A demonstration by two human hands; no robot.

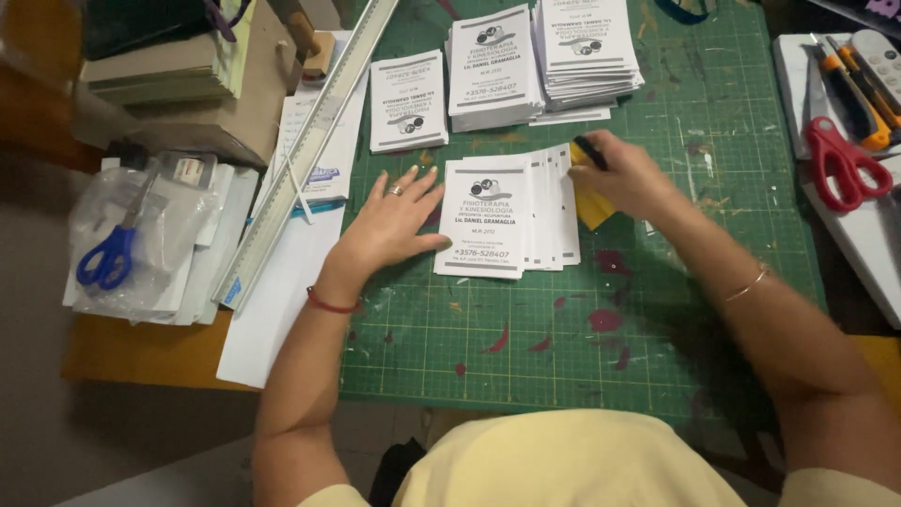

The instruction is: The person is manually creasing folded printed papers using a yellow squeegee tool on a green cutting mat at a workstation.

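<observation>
Forearms reach over the green cutting mat (657, 310) to a fanned spread of printed cards (507, 221).
Left hand (394, 221) lies flat with fingers spread, pinning the spread's edge; right hand (624, 174) is closed on a dark pen (591, 153) over a yellow piece (593, 208). Should the flat palm lift, the fan would likely slide askew.

Green cutting mat (657, 310) gridded in pale lines and blotched with dark red paint; white leaflets (502, 221) printed in black and grey; a yellow scrap (593, 208) beside them; red-handled scissors (840, 164) on one side, blue-handled scissors (108, 258) on the other.
</observation>
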